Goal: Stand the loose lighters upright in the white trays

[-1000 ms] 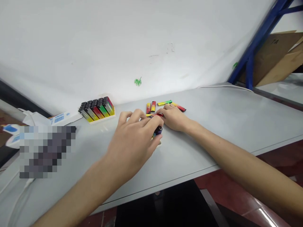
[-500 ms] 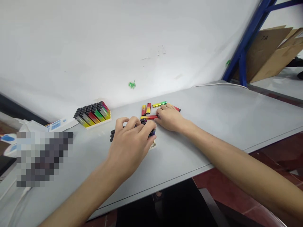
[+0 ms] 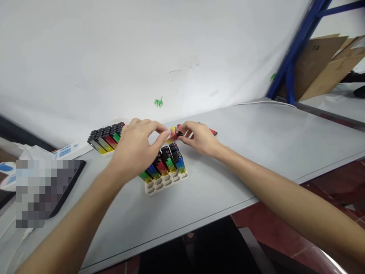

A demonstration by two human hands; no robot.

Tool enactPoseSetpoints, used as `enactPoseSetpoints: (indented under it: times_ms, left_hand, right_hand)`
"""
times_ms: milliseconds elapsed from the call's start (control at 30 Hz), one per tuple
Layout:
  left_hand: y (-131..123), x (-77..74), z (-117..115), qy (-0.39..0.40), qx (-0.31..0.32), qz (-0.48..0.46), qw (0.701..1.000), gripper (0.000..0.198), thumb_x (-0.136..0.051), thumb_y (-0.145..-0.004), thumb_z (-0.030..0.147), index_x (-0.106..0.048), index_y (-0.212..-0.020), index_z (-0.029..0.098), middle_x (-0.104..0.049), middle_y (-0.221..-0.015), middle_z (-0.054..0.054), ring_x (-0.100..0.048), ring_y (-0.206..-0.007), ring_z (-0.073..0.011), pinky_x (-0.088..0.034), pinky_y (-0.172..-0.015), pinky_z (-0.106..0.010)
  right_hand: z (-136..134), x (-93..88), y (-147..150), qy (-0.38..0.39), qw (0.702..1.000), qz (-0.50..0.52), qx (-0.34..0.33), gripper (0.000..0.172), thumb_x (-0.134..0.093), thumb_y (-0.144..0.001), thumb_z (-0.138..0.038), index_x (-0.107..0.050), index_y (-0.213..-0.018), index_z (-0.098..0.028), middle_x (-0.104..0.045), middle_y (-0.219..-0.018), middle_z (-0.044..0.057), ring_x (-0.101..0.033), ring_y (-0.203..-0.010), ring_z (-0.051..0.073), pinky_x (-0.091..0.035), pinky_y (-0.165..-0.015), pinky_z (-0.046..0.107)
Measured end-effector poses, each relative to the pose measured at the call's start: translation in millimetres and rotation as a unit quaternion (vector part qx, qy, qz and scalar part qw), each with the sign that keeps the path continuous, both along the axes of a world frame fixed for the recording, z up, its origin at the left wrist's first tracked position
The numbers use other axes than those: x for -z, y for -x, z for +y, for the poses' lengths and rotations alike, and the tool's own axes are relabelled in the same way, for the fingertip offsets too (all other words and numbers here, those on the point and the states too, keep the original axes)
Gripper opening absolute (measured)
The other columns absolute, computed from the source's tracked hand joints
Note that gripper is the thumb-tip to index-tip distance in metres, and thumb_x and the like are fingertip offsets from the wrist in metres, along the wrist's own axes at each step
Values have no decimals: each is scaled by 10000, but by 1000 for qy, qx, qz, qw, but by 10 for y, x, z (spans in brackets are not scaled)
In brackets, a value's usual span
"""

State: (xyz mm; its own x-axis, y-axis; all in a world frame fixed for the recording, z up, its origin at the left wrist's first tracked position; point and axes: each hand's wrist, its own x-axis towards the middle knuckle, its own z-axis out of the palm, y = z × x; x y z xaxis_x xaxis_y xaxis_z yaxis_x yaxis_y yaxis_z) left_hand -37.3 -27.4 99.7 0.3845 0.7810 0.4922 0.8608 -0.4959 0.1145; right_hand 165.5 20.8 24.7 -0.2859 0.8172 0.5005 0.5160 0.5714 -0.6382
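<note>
My right hand (image 3: 200,137) pinches a red-and-yellow lighter (image 3: 172,138) by its black top, tilted above the table behind the near holder. Just left of it is my left hand (image 3: 139,142), fingers apart and curved, with thumb and forefinger close to the lighter's lower end. Below both hands stands a white holder (image 3: 167,184) with rows of slots. Several upright lighters (image 3: 170,164) in blue, green and red fill its rear rows, while the front slots show bare. My left hand hides part of these lighters.
A second holder packed with lighters (image 3: 107,140) stands by the wall at left. Loose lighters (image 3: 213,131) lie behind my right hand. At left are a power strip (image 3: 66,152) and a pixelated dark-edged device (image 3: 67,192). Cardboard (image 3: 316,64) leans beyond a blue frame (image 3: 291,68).
My left hand has lifted off the near holder and moved up-left, uncovering its lighters and front slots. My right hand has raised a red-and-yellow lighter from the table.
</note>
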Motion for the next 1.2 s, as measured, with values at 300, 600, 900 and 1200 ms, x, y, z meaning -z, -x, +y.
enactPoseSetpoints:
  times_ms: [300,600,900,1200]
  left_hand:
    - [64,-34,537,236,95,-15,967,290,-515,-954,422,-696,-834,230,-698,-754,-18,-597,-670,-180,-383,-611,-257]
    - [625,403,541,174,-123,-226,950,392,-443,-959,537,-517,-741,221,-586,-667,-18,-517,-556,-156,-341,-493,-245]
    - [708,651,441,301,-93,-566,762,438,-404,-923,492,-448,-582,220,-290,-395,55,-247,-295,-83,-194,-318,-219]
    - [671,640,362,316,-95,-598,731,527,-399,-917,541,-350,-502,220,-268,-364,51,-233,-286,-72,-184,-310,-206]
  right_hand:
    - [-55,-9,93,12,988,153,-12,285,-646,-915,-407,-648,-1134,-224,-732,-1070,52,-693,-906,188,-546,-740,334]
    - [103,152,-11,-14,984,-163,71,330,-535,-957,-318,-645,-1235,-179,-645,-1186,127,-630,-1057,267,-485,-886,393]
    - [227,272,-6,-15,956,-279,85,455,-456,-991,-475,-607,-1367,-268,-581,-1201,161,-550,-1158,337,-409,-983,481]
    - [165,207,-115,26,971,-216,96,193,-514,-940,-372,-594,-941,-197,-646,-1000,108,-582,-1006,278,-455,-872,405]
